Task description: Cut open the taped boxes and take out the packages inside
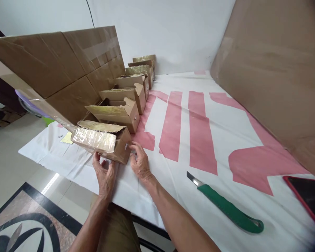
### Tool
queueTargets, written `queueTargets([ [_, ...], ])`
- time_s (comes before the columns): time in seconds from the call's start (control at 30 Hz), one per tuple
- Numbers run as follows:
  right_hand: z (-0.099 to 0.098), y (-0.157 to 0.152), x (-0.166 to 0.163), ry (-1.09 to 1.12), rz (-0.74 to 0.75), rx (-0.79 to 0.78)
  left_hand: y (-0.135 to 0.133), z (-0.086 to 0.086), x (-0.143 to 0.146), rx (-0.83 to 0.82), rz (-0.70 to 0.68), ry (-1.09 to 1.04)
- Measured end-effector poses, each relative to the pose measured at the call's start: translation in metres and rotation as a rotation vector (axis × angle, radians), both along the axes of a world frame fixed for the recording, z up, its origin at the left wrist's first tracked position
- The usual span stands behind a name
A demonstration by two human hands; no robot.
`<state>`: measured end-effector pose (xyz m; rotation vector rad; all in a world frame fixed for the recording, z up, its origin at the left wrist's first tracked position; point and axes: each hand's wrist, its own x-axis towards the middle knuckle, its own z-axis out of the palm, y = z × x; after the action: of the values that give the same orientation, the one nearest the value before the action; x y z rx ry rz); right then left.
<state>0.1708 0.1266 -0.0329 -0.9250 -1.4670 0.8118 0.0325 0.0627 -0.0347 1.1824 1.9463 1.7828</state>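
Observation:
A small brown cardboard box [105, 141] with clear tape on its flap lies at the near left edge of the table. My left hand [104, 174] grips its near bottom edge, thumb and fingers curled against it. My right hand [139, 161] presses its fingertips on the box's right end. Behind it, several similar open boxes [120, 112] stand in a row running away toward the wall.
A green-handled utility knife [227, 206] lies on the white and pink table cover [199, 140] to my right. A dark red-edged tablet [308, 199] sits at the far right. Large cardboard sheets lean on the left [55, 70] and on the right [273, 70].

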Motion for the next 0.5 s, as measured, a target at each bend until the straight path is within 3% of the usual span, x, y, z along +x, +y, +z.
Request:
queueTargets([
  [0.3,-0.003,0.007,0.002,0.035,-0.06,-0.072,-0.001,0.0,-0.001,-0.018,-0.006,0.012],
  [0.5,0.017,0.012,0.015,0.029,-0.14,-0.076,-0.001,0.001,0.0,-0.025,-0.013,0.009],
])
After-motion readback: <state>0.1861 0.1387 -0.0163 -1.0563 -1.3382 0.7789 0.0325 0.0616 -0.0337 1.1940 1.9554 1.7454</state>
